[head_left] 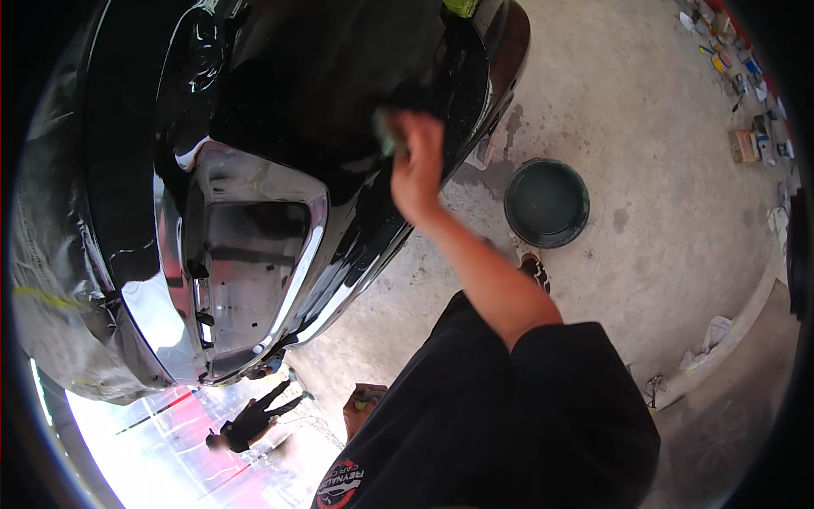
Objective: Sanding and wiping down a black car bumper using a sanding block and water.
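Observation:
A glossy black car body panel (314,76) takes up the upper left, with a recessed section (254,263) below it. My right hand (415,165) reaches up to this panel, its fingers closed round a grey-green pad (387,131). Both the hand and the pad are smeared by motion, so whether the pad touches the surface is hard to make out. Low down, beside my dark shirt, my left hand (354,418) is closed round a small brownish block (370,392) with a yellow-green patch. My shirt hides part of that hand.
On the concrete floor right of the car stands a dark round tub (510,204). A person in dark clothes (250,422) is in the background, lower left. Cans, a cardboard box (745,146) and other items line the far right. Crinkled clear sheeting (51,254) covers the car's left side.

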A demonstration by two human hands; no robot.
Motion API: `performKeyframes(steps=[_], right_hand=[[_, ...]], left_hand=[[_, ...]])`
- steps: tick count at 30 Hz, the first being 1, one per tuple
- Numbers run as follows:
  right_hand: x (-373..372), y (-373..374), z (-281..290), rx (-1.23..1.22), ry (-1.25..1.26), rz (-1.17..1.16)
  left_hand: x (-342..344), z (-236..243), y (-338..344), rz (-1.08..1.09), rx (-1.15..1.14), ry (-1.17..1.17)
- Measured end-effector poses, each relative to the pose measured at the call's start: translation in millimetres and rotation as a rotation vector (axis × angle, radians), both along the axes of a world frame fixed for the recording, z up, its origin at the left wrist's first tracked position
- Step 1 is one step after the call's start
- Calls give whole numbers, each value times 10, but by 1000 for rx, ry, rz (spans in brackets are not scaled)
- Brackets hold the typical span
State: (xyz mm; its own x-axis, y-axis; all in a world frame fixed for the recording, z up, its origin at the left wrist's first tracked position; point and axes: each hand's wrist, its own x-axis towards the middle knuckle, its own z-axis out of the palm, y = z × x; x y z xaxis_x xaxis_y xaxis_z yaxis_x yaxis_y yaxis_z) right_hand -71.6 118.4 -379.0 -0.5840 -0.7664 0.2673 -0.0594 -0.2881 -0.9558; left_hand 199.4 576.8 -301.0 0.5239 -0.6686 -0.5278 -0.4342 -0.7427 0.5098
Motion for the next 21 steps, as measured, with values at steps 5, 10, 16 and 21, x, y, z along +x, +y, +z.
performKeyframes(steps=[5, 10, 16, 21], right_hand=[[397, 864, -533, -60, 137, 583], [-606, -163, -436, -17, 52, -56], [-1463, -1145, 34, -110, 114, -104], [-387, -311, 50, -90, 157, -5]], left_hand=[[97, 97, -352, -87, 91, -168], [400, -3, -81, -16, 81, -155], [237, -135, 110, -68, -11, 15], [-255, 67, -468, -112, 30, 122]])
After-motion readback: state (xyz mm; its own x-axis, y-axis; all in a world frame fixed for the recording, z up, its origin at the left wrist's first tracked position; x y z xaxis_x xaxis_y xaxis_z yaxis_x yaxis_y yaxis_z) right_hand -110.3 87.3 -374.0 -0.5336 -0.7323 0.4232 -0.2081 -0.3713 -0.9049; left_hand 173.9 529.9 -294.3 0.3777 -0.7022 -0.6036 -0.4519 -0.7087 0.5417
